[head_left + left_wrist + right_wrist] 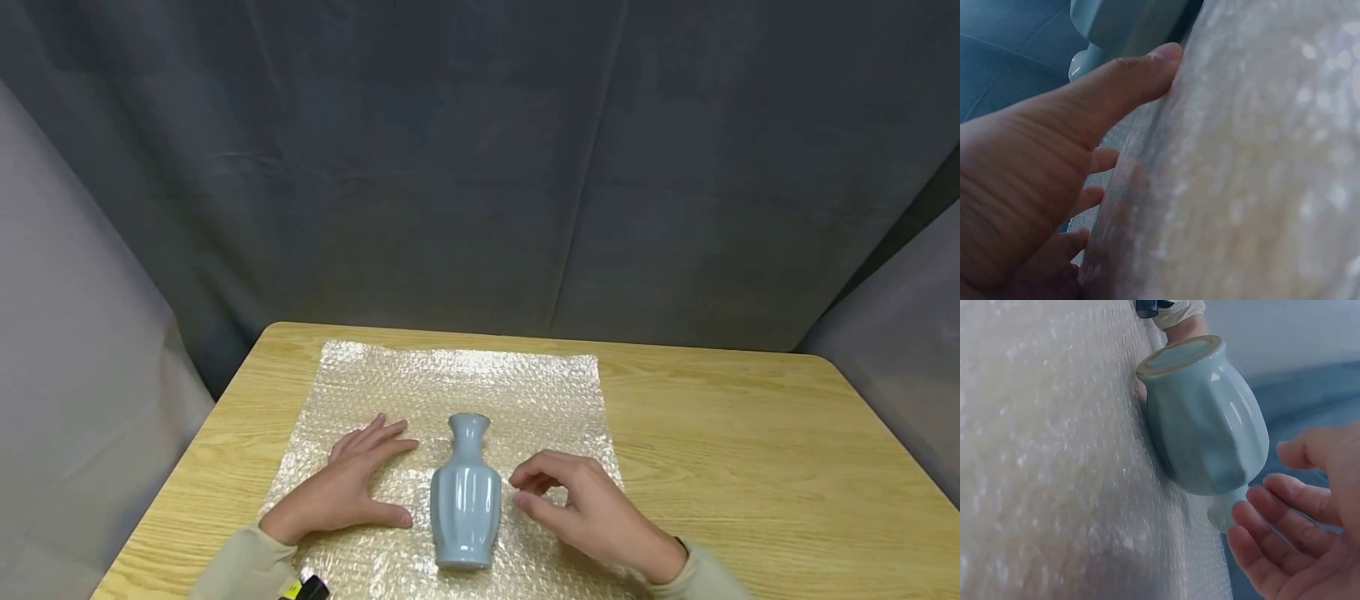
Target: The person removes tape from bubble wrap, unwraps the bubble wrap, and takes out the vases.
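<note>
A glossy pale blue vase (466, 508) lies on its side on a sheet of bubble wrap (525, 387), its neck toward the far edge and its base toward me. To its left, my left hand (345, 487) has fingers and thumb spread over the wrap, apart from the vase. On the right, my right hand (592, 512) hovers beside the vase with loosely bent fingers and nothing between them. The right wrist view shows the vase's unglazed base ring (1179, 356), with the right fingers (1272, 519) near its body.
The bubble wrap lies flat on a wooden table (720, 442), whose bare surface extends to the right. A dark grey curtain (480, 167) hangs behind the far edge, with lighter cloth (67, 375) at the left side. A small black and yellow device (306, 588) sits at the left sleeve.
</note>
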`<move>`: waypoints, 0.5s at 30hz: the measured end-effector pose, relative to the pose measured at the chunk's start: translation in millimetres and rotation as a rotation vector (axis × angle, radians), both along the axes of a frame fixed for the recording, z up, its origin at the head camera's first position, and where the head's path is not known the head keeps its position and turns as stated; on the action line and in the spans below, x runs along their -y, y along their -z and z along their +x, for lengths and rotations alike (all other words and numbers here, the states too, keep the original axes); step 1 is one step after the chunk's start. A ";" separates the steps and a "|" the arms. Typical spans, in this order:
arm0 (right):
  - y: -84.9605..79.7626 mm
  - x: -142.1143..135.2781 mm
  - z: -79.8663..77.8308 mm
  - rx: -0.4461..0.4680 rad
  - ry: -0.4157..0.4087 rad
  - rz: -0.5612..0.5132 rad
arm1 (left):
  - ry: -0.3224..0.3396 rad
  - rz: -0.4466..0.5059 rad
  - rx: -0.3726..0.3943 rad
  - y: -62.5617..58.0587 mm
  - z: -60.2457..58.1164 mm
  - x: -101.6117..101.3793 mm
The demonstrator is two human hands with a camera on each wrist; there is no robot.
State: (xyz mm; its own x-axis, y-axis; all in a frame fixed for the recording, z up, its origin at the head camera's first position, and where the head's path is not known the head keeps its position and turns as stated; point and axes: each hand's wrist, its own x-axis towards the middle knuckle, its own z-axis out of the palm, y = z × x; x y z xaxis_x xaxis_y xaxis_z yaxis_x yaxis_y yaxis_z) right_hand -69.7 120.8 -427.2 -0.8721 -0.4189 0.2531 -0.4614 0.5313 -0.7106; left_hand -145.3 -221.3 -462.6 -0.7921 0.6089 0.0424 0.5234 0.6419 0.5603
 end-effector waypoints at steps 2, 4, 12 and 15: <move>0.1 2.5 -1.4 0.015 0.021 -0.006 | 0.000 0.003 0.001 -0.2 0.3 -0.1; 0.2 4.8 -2.6 0.032 0.040 -0.014 | 0.000 0.005 0.003 -0.4 0.6 -0.3; 0.9 12.7 -6.8 0.103 0.087 -0.047 | 0.003 0.004 0.001 -0.6 0.4 -0.4; 1.9 15.4 -8.2 0.130 0.095 -0.061 | 0.003 0.004 0.000 -0.4 -0.1 -0.1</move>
